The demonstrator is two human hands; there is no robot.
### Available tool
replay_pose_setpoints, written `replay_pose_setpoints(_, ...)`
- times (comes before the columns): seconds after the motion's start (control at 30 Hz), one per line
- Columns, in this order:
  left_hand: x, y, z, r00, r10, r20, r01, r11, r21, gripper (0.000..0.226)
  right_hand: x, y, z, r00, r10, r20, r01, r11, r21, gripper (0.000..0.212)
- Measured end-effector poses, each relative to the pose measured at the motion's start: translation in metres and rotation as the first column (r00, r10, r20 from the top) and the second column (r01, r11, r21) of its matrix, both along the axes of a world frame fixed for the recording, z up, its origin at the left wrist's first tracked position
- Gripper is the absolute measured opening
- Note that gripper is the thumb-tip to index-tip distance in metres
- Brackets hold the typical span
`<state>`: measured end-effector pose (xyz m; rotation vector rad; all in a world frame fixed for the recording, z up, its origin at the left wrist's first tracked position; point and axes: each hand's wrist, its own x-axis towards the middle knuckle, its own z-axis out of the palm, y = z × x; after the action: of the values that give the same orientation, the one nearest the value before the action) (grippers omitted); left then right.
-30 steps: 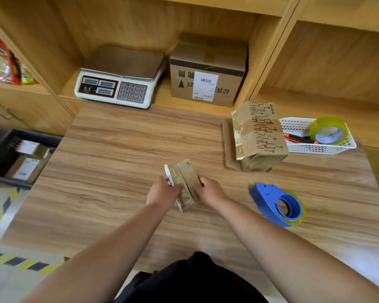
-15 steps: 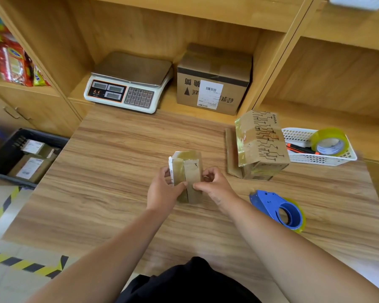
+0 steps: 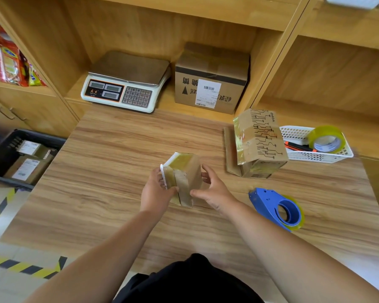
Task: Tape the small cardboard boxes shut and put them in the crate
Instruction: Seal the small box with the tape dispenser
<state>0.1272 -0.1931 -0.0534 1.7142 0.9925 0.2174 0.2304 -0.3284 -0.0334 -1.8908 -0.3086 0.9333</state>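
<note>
A small cardboard box (image 3: 185, 173) stands on end at the middle of the wooden table (image 3: 109, 171), its flap seam facing me with yellowish tape on it. My left hand (image 3: 155, 191) grips its left side and my right hand (image 3: 212, 189) grips its right side, thumbs at the front. A blue tape dispenser (image 3: 276, 207) lies on the table to the right. A second, printed cardboard box (image 3: 259, 141) sits tilted on a flat piece of cardboard at the right back. The dark crate (image 3: 0, 149) on the floor at left holds labelled boxes.
A weighing scale (image 3: 127, 84) and a larger labelled carton (image 3: 210, 82) stand in the shelf niche behind the table. A white basket (image 3: 298, 156) at right holds a tape roll (image 3: 326, 138) and an orange cutter. Hazard tape marks the floor at left.
The small box has been turned from lying tilted to standing upright, and both hands have shifted to its sides. The view has also tilted upward a little.
</note>
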Motion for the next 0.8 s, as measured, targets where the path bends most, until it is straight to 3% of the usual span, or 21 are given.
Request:
replay_pose_setpoints(0.1,0.0,0.004,-0.003,0.995,0.082,0.059,-0.081,0.996,-0.033,0.054,0.0,0.001,0.002,0.997,0.004,0.076,0.001,0.998,-0.068,0.078)
replay_pose_setpoints(0.23,0.003,0.005,-0.006,0.999,0.033,0.004,-0.033,0.999,0.028,0.021,-0.002,0.005,0.004,0.989,0.009,0.144,0.008,0.993,-0.118,0.065)
replay_pose_setpoints(0.43,0.005,0.004,-0.004,0.995,-0.082,-0.065,0.077,0.994,-0.071,0.017,-0.005,0.008,0.005,0.986,0.055,0.158,-0.031,0.988,-0.152,0.067)
replay_pose_setpoints(0.57,0.002,0.008,-0.008,0.986,-0.165,-0.018,0.16,0.975,-0.154,0.067,-0.003,0.009,0.005,0.996,-0.017,0.088,0.025,0.995,-0.095,0.068)
replay_pose_setpoints(0.6,0.002,0.01,-0.009,0.983,-0.185,-0.013,0.18,0.968,-0.176,0.07,-0.002,0.008,0.004,0.996,-0.032,0.078,0.039,0.995,-0.093,0.067)
replay_pose_setpoints(0.7,0.003,0.014,-0.001,0.964,-0.266,-0.002,0.26,0.945,-0.198,0.049,0.003,0.008,0.004,0.995,-0.028,0.094,0.038,0.994,-0.105,0.066)
replay_pose_setpoints(0.8,0.005,0.019,0.001,0.938,-0.344,-0.046,0.332,0.928,-0.171,0.086,0.01,0.007,0.007,0.99,0.005,0.141,0.013,0.992,-0.123,0.062)
